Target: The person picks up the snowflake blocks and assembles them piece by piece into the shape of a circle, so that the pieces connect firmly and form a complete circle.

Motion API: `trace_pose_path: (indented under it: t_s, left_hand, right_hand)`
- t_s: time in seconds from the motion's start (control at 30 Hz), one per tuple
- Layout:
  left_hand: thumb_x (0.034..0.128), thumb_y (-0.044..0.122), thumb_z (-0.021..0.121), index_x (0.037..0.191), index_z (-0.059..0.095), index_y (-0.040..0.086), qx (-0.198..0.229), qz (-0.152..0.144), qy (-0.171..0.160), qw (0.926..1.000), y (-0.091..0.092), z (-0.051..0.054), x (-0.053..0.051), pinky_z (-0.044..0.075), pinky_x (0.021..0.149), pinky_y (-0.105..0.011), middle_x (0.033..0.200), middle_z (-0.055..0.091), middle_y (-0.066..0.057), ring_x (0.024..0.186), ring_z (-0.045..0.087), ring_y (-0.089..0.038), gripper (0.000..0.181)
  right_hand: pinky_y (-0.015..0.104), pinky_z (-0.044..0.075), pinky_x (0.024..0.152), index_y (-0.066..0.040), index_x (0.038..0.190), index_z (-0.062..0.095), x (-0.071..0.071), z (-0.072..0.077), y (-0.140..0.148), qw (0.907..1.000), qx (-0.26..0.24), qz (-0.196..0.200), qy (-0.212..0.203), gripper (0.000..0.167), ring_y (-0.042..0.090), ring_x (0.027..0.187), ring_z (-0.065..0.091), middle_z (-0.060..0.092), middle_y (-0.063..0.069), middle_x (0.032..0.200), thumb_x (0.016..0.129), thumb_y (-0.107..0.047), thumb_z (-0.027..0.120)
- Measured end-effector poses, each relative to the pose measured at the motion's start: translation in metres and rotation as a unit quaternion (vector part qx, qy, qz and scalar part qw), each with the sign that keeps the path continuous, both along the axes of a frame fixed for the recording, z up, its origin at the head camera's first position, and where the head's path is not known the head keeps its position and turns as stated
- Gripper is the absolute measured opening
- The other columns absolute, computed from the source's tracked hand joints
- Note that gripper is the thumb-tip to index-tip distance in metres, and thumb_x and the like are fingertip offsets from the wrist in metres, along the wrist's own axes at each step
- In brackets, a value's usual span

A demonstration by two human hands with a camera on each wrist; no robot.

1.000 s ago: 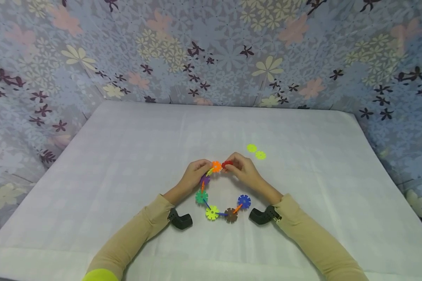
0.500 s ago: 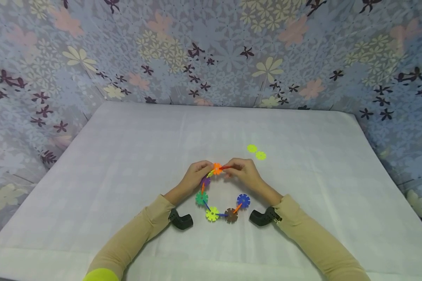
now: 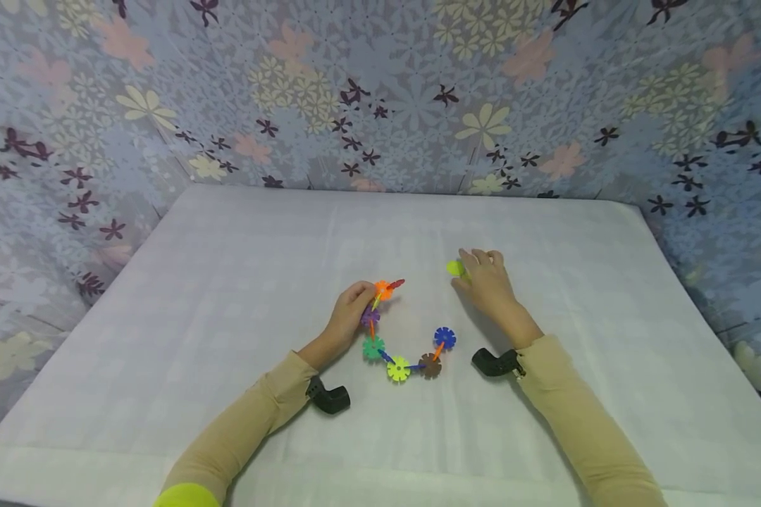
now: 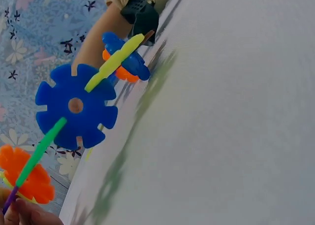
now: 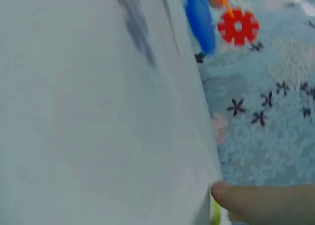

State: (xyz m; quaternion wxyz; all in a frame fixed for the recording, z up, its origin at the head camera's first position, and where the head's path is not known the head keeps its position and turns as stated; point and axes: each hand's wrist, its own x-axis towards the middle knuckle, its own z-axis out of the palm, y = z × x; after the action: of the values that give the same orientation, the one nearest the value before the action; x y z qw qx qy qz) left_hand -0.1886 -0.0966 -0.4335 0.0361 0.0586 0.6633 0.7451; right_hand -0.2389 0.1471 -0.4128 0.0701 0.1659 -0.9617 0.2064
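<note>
My left hand (image 3: 347, 317) pinches a chain of interlocking notched plastic discs near its orange disc (image 3: 383, 289) and purple disc (image 3: 370, 317). A red disc (image 3: 397, 284) is slotted edge-on into the orange one. From there the chain curves through a green disc (image 3: 373, 348), a yellow-green disc (image 3: 398, 369) and a brown disc (image 3: 430, 366) to a blue disc (image 3: 444, 339). Over the loose yellow discs (image 3: 454, 267) reaches my right hand (image 3: 488, 282), fingers spread, partly covering them. The right wrist view has its thumb (image 5: 266, 203) at a yellow disc's edge (image 5: 215, 213).
A white cloth (image 3: 260, 246) covers the table, and a floral curtain (image 3: 406, 98) hangs behind it. Black wrist camera mounts (image 3: 330, 399) sit on both sleeves, the right one (image 3: 495, 362) close to the blue end of the chain.
My right hand has let go of the red disc, now joined to the orange one, and moved right and away to the loose yellow discs. The chain has shifted slightly.
</note>
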Motion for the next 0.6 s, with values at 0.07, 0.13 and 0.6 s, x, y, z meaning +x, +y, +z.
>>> trace_pose_path:
  t_s: [0.07, 0.13, 0.6]
  left_hand:
    - [0.0919, 0.01, 0.046, 0.08, 0.052, 0.0, -0.004, 0.006, 0.002, 1.0, 0.0, 0.0, -0.001, 0.032, 0.049, -0.021, 0.063, 0.042, -0.002, 0.052, 0.038, -0.009, 0.016]
    - [0.0911, 0.01, 0.047, 0.081, 0.053, 0.0, -0.013, 0.013, 0.001, 0.9998, 0.0, 0.0, -0.001, 0.032, 0.05, -0.021, 0.064, 0.043, -0.001, 0.054, 0.038, -0.009, 0.015]
    - [0.0868, 0.015, 0.058, 0.071, 0.056, 0.007, 0.014, -0.026, -0.021, 0.9994, -0.001, 0.001, 0.001, 0.03, 0.039, -0.019, 0.058, 0.044, 0.002, 0.042, 0.035, -0.007, 0.018]
  right_hand:
    - [0.05, 0.014, 0.098, 0.006, 0.121, 0.05, -0.004, -0.002, 0.008, 0.9994, 0.032, -0.004, -0.012, 0.045, 0.042, 0.116, 0.032, 0.044, 0.029, 0.122, 0.085, -0.019, 0.062]
    - [0.049, 0.01, 0.1, 0.006, 0.113, 0.056, -0.007, -0.007, 0.012, 0.9999, 0.005, 0.01, -0.012, 0.037, 0.04, 0.116, 0.034, 0.047, 0.028, 0.119, 0.085, -0.017, 0.062]
    - [0.048, 0.029, 0.09, 0.004, 0.121, 0.047, -0.008, -0.012, 0.007, 0.9872, -0.145, 0.053, -0.038, 0.044, 0.036, 0.109, 0.033, 0.053, 0.02, 0.102, 0.08, 0.003, 0.063]
